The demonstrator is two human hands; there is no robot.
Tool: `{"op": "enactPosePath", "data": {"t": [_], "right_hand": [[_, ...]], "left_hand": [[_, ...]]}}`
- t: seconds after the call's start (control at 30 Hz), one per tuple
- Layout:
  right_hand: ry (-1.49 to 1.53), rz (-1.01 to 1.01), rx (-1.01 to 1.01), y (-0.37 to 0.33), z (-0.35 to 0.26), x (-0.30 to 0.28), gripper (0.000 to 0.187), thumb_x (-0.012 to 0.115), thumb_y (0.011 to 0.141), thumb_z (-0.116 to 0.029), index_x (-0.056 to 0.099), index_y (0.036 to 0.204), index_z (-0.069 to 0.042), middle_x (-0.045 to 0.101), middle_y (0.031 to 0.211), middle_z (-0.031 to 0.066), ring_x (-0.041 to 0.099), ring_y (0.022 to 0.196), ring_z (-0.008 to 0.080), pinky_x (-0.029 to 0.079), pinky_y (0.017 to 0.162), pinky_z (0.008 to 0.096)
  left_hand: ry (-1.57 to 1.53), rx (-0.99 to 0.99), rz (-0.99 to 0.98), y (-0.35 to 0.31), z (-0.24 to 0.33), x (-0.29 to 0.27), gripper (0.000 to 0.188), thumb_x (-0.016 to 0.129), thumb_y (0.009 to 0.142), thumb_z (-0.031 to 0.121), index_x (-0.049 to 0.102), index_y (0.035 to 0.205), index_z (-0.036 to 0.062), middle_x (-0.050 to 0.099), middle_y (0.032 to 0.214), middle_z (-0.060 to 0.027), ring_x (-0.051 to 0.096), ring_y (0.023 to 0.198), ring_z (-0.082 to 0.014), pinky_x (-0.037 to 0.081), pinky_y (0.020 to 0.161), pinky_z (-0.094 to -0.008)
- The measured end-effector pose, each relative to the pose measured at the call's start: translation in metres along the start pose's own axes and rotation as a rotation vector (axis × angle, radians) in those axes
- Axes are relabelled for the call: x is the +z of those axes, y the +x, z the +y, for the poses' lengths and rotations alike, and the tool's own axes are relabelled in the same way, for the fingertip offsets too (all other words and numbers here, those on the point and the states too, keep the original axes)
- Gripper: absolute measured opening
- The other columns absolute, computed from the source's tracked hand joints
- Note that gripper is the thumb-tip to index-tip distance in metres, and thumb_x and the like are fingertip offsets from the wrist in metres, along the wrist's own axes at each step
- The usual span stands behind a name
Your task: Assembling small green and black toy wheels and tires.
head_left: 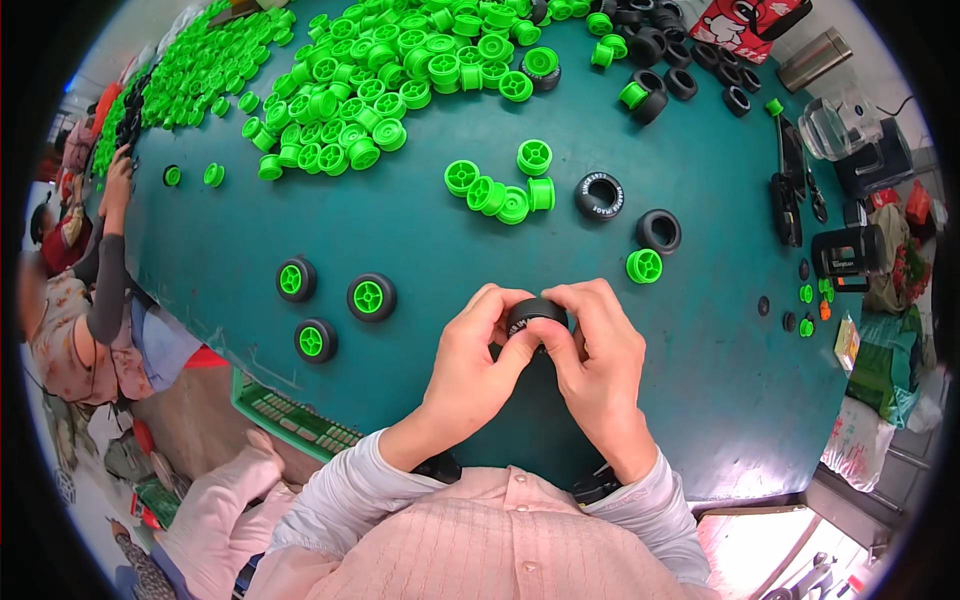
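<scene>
Over the near middle of the table, my left hand (470, 358) and my right hand (604, 362) are closed together on a black rubber tire (538, 312), thumbs pressing its near side. Whether a rim sits inside it cannot be seen. Right of my hands lie a bare green wheel rim (644, 266) and a loose tire (659, 231), with another tire (599, 196) just beyond. Ahead sits a small group of green rims (484, 195). To the left rest three tires with green rims in them, one being this wheel (371, 297).
A big heap of green rims (370, 90) covers the far left of the table. Loose black tires (680, 83) gather at the far right. Along the right edge stand a metal tumbler (815, 60) and a black mug (848, 252). Another person's arm (113, 265) reaches over the left edge.
</scene>
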State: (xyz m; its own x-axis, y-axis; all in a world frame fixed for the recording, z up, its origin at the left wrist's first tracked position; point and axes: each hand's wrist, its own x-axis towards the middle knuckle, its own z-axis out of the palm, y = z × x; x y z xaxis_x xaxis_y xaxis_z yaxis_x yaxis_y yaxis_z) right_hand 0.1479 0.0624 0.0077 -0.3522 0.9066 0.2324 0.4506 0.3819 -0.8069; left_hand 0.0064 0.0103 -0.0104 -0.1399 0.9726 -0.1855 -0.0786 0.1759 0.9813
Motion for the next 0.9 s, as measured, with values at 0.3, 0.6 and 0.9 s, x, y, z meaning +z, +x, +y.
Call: {"op": "enactPosePath", "data": {"t": [0.3, 0.6, 0.9], "right_hand": [[0.079, 0.064, 0.101, 0.001, -0.001, 0.012, 0.011, 0.067, 0.094, -0.009, 0.060, 0.097, -0.002, 0.060, 0.084, 0.0101, 0.061, 0.066, 0.0270, 0.047, 0.058, 0.0347], [0.397, -0.001, 0.338, -0.002, 0.007, 0.010, 0.013, 0.072, 0.089, -0.005, 0.065, 0.098, 0.002, 0.060, 0.084, 0.0043, 0.045, 0.061, 0.0099, 0.037, 0.055, 0.0270], [0.289, 0.047, 0.234, -0.004, -0.006, -0.004, 0.017, 0.069, 0.090, 0.001, 0.064, 0.106, 0.002, 0.060, 0.087, 0.0046, 0.044, 0.061, 0.0095, 0.037, 0.055, 0.0260]], "left_hand": [[0.247, 0.137, -0.003, 0.000, 0.010, 0.000, 0.017, 0.062, 0.096, -0.001, 0.059, 0.112, -0.0038, 0.052, 0.094, -0.0045, 0.054, 0.080, -0.0099, 0.047, 0.071, -0.0256], [-0.156, -0.008, 0.039, 0.006, 0.007, -0.002, 0.012, 0.063, 0.098, 0.004, 0.062, 0.107, -0.0029, 0.056, 0.094, -0.0030, 0.057, 0.081, -0.0078, 0.049, 0.071, -0.0251], [-0.014, 0.121, 0.055, 0.009, 0.010, 0.005, 0.017, 0.064, 0.098, 0.005, 0.061, 0.112, -0.0038, 0.057, 0.097, -0.0046, 0.060, 0.085, -0.0100, 0.051, 0.076, -0.0261]]}}
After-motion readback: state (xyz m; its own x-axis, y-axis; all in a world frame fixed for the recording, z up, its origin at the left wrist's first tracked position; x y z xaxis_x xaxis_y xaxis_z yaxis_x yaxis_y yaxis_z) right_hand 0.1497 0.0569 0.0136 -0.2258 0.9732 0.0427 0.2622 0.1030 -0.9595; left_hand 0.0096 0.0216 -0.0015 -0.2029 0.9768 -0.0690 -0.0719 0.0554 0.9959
